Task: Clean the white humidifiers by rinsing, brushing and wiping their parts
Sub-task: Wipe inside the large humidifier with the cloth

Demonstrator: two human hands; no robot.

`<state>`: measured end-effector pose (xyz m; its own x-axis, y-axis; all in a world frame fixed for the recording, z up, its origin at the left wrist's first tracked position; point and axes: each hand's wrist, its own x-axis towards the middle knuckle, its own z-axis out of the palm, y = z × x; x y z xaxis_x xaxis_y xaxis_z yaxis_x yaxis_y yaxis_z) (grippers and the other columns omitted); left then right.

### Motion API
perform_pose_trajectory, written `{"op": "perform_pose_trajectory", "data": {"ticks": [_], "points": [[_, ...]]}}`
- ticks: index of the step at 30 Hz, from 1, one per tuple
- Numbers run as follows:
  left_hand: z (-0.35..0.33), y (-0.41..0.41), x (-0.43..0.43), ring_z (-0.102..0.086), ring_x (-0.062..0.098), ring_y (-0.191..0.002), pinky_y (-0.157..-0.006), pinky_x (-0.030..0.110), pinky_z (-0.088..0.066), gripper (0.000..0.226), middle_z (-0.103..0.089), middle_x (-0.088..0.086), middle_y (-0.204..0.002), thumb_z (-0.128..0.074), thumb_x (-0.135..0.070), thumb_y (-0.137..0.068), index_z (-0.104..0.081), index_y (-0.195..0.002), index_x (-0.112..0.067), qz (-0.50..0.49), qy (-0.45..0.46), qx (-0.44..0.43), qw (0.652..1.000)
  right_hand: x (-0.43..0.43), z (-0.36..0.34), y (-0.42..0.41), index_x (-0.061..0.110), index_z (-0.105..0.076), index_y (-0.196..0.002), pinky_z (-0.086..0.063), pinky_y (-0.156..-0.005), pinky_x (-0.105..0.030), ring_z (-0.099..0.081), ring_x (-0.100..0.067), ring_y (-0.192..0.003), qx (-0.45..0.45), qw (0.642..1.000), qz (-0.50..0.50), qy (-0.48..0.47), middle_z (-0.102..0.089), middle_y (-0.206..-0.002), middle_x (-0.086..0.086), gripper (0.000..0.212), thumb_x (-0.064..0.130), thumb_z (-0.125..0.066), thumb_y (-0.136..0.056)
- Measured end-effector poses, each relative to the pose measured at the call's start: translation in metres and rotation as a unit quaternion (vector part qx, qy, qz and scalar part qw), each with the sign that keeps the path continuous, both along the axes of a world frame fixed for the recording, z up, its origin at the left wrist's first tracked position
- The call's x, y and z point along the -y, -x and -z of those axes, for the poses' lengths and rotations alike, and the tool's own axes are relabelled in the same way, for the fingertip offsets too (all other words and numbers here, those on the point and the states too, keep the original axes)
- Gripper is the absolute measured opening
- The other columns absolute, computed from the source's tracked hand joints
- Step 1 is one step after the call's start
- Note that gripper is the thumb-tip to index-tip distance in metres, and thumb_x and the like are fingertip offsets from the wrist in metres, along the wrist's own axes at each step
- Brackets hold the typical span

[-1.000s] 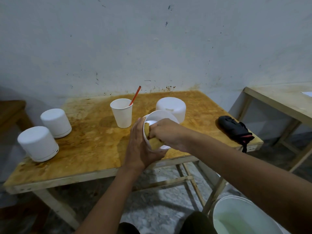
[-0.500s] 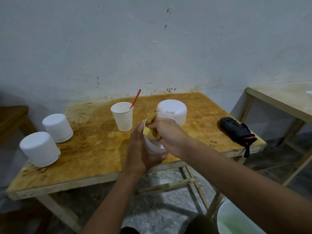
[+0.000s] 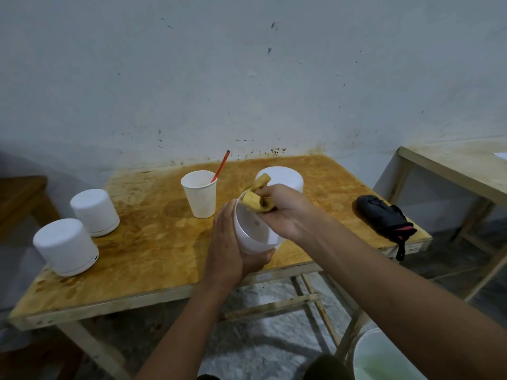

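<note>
My left hand (image 3: pixel 229 250) grips a white humidifier shell (image 3: pixel 253 233) above the front edge of the wooden table (image 3: pixel 142 242), its open side tilted toward me. My right hand (image 3: pixel 285 208) pinches a yellow cloth (image 3: pixel 255 197) at the shell's upper rim. Behind my hands a white humidifier part (image 3: pixel 285 175) stands on the table. Two more white humidifiers (image 3: pixel 65 246) (image 3: pixel 94 212) stand at the table's left end.
A white paper cup (image 3: pixel 200 193) holds a red-handled brush (image 3: pixel 220 165) near the table's middle. A black pouch (image 3: pixel 385 219) lies at the right edge. A white bucket (image 3: pixel 384 357) sits on the floor at lower right. Another table (image 3: pixel 452 168) stands to the right.
My right hand has drawn the yellow cloth from inside the shell up to its upper rim. The shell has turned so more of its white wall shows. My left hand keeps its grip.
</note>
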<state>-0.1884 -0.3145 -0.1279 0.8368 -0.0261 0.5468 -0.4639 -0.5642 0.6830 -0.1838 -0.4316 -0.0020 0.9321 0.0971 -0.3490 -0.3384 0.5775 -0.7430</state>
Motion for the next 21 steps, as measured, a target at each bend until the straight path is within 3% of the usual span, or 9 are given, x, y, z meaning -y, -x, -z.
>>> {"op": "perform_pose_trajectory", "data": {"ticks": [3,5,7,9,11,14,16,17,21], "points": [[-0.001,0.002,0.000,-0.036,0.013,-0.134,-0.107,0.040,-0.042,0.123,-0.035,-0.003,-0.148,-0.093,-0.049,-0.052,-0.023,-0.150,-0.023,0.003,0.008,-0.004,1.000,0.010,-0.002,0.001,-0.011,-0.061,-0.111,-0.051,-0.093,-0.033,-0.056,-0.021,-0.096,0.018,1.000,0.015,0.019,-0.058,-0.101,-0.011,0.023,-0.013,-0.045,-0.095],[-0.002,0.002,0.000,-0.037,0.012,-0.132,-0.106,0.040,-0.042,0.123,-0.036,-0.004,-0.146,-0.093,-0.050,-0.050,-0.024,-0.150,-0.024,0.000,0.018,-0.007,1.000,0.022,-0.003,0.004,-0.001,-0.068,-0.112,-0.054,-0.088,-0.031,-0.064,-0.018,-0.098,0.098,0.983,0.017,0.156,-0.068,-0.104,-0.007,0.026,-0.007,-0.051,-0.094],[-0.002,0.002,0.002,-0.037,0.011,-0.131,-0.107,0.039,-0.042,0.123,-0.037,-0.004,-0.145,-0.093,-0.051,-0.051,-0.024,-0.149,-0.025,-0.004,0.021,-0.007,1.000,0.038,-0.012,0.007,0.013,-0.076,-0.100,-0.054,-0.076,-0.020,-0.067,-0.005,-0.086,0.217,0.911,0.032,0.350,-0.073,-0.090,0.006,0.021,0.005,-0.057,-0.094],[-0.001,0.003,0.003,-0.037,0.012,-0.132,-0.108,0.040,-0.042,0.122,-0.037,-0.004,-0.146,-0.092,-0.052,-0.051,-0.024,-0.149,-0.025,-0.004,0.022,-0.006,1.000,0.052,-0.024,0.008,0.020,-0.077,-0.096,-0.053,-0.065,-0.015,-0.066,0.000,-0.077,0.314,0.795,0.039,0.517,-0.071,-0.086,0.013,0.024,0.006,-0.058,-0.092],[0.001,0.002,0.002,-0.038,0.013,-0.133,-0.107,0.042,-0.043,0.124,-0.037,-0.004,-0.145,-0.092,-0.054,-0.051,-0.024,-0.150,-0.025,-0.002,0.022,-0.008,1.000,0.057,-0.030,0.003,0.017,-0.078,-0.099,-0.051,-0.074,-0.021,-0.065,-0.012,-0.089,0.407,0.651,-0.034,0.640,-0.072,-0.098,0.004,0.031,0.000,-0.054,-0.089],[0.002,0.001,0.000,-0.039,0.014,-0.133,-0.105,0.043,-0.045,0.125,-0.037,-0.003,-0.146,-0.091,-0.056,-0.051,-0.023,-0.151,-0.023,0.000,0.020,-0.011,1.000,0.047,-0.018,-0.007,0.021,-0.072,-0.118,-0.045,-0.077,-0.025,-0.057,-0.015,-0.110,0.441,0.375,-0.208,0.788,-0.062,-0.123,0.003,0.037,0.003,-0.054,-0.091],[0.002,0.002,0.001,-0.038,0.013,-0.133,-0.106,0.042,-0.045,0.124,-0.037,-0.004,-0.147,-0.090,-0.057,-0.052,-0.021,-0.150,-0.025,-0.003,0.013,-0.015,1.000,0.038,-0.005,-0.011,0.019,-0.066,-0.124,-0.046,-0.073,-0.030,-0.052,-0.020,-0.116,0.461,0.171,-0.205,0.847,-0.054,-0.130,0.000,0.037,0.005,-0.056,-0.091],[0.002,0.003,0.001,-0.038,0.012,-0.133,-0.106,0.042,-0.045,0.124,-0.036,-0.005,-0.147,-0.089,-0.057,-0.052,-0.020,-0.150,-0.026,-0.004,0.011,-0.017,1.000,0.035,0.001,-0.011,0.016,-0.065,-0.122,-0.048,-0.077,-0.032,-0.051,-0.022,-0.115,0.473,0.103,-0.195,0.853,-0.052,-0.130,-0.003,0.034,0.004,-0.056,-0.091],[0.003,0.002,0.001,-0.037,0.012,-0.133,-0.108,0.040,-0.043,0.123,-0.036,-0.003,-0.147,-0.088,-0.057,-0.053,-0.020,-0.150,-0.024,-0.004,0.002,-0.015,1.000,0.031,0.007,-0.004,0.014,-0.064,-0.117,-0.041,-0.090,-0.037,-0.049,-0.026,-0.118,0.464,-0.012,-0.182,0.867,-0.054,-0.128,-0.006,0.026,0.009,-0.054,-0.093]]}}
